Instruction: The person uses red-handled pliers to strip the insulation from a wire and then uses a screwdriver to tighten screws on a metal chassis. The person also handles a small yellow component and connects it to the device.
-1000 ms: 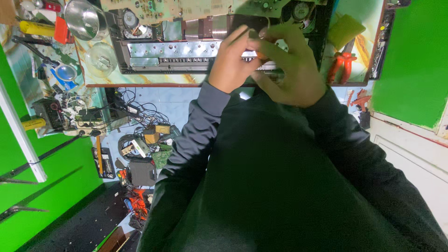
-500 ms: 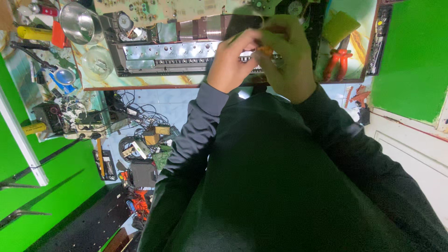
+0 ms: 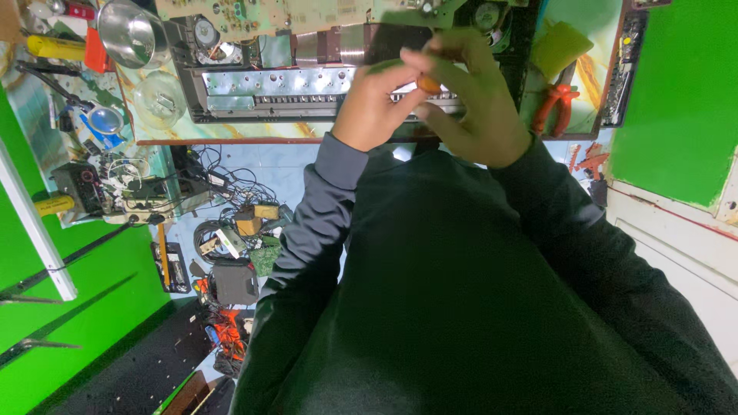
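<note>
Both hands have shifted slightly toward 11 o'clock; left hand [image 3: 377,107] and right hand [image 3: 480,100] together pinch a small orange object [image 3: 428,83] over the opened metal device [image 3: 307,88].

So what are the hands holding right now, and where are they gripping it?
A small orange object, pinched between the fingertips of the left hand and right hand. What it is, or which part is gripped, cannot be told.

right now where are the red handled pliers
In the head view the red-handled pliers lie on the bench at the upper right, just right of the right hand, below a yellow sponge.
</note>
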